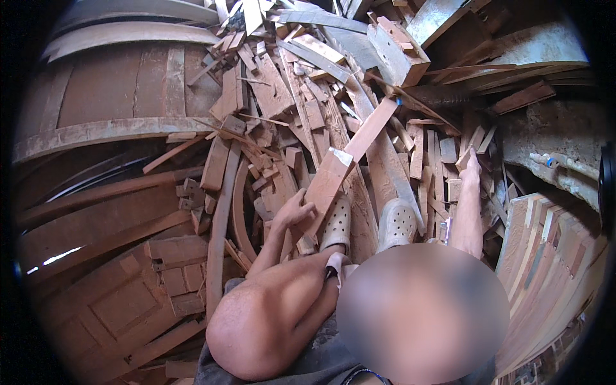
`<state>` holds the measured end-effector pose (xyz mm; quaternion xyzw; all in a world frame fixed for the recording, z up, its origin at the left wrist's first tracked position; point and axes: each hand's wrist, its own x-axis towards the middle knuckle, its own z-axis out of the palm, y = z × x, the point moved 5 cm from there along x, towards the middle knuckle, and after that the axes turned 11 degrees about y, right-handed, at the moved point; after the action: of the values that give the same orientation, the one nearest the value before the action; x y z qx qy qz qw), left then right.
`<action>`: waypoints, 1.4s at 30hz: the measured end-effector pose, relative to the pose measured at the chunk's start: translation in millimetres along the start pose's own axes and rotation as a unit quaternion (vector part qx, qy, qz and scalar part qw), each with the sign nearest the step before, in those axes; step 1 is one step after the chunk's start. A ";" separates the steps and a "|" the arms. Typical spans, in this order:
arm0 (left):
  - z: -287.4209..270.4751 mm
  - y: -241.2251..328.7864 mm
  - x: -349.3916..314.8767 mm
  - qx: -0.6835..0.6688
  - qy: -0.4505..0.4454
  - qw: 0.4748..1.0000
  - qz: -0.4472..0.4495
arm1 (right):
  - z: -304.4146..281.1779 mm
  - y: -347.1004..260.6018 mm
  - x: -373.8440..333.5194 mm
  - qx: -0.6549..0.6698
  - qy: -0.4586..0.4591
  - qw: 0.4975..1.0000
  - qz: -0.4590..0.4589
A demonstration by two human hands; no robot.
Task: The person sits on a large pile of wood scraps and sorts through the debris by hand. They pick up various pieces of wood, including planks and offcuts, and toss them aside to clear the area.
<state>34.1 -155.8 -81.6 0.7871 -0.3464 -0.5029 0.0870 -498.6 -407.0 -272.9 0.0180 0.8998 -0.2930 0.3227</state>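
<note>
A long reddish-brown wooden board (375, 131) slants from between my feet up to the right, with a pale torn patch near its middle. My left hand (296, 210) grips the near end of this board at its left edge, fingers bent over the top face. Far out to the right, my right hand (471, 168) reaches in among scraps, its fingers closed at a small wood offcut (477, 136). The fingertips are small here and partly hidden.
Wood offcuts (269, 90) cover the ground ahead. My feet, in pale clogs (397, 222), stand among them. Panelled doors (122, 295) lean at the left. Stacked strips (552, 256) stand at the right, below a pipe (564, 165). A large beam (401, 54) lies at the back.
</note>
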 end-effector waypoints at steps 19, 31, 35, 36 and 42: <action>11.7 -22.6 11.8 -0.104 0.009 0.994 -0.028 | -89.8 37.0 -281.3 0.090 -0.536 0.821 0.175; 34.0 14.0 5.7 -0.235 -0.057 0.969 -0.048 | -31.7 146.6 -392.9 -0.263 -0.688 0.669 -0.102; 33.1 19.2 3.7 -0.219 -0.073 0.972 -0.036 | -17.6 152.4 -402.7 -0.342 -0.680 0.597 -0.253; 33.1 20.9 4.4 -0.215 -0.077 0.973 -0.032 | -18.9 152.7 -404.8 -0.378 -0.678 0.570 -0.271; 31.0 29.1 10.1 -0.202 -0.102 0.974 0.004 | -27.9 123.4 -423.6 -0.445 -0.619 0.521 -0.384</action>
<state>-3.1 -177.3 -89.8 0.6963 -0.2476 -0.6400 0.2104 -152.1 -223.5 -68.7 -0.6610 0.4066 0.1121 0.6207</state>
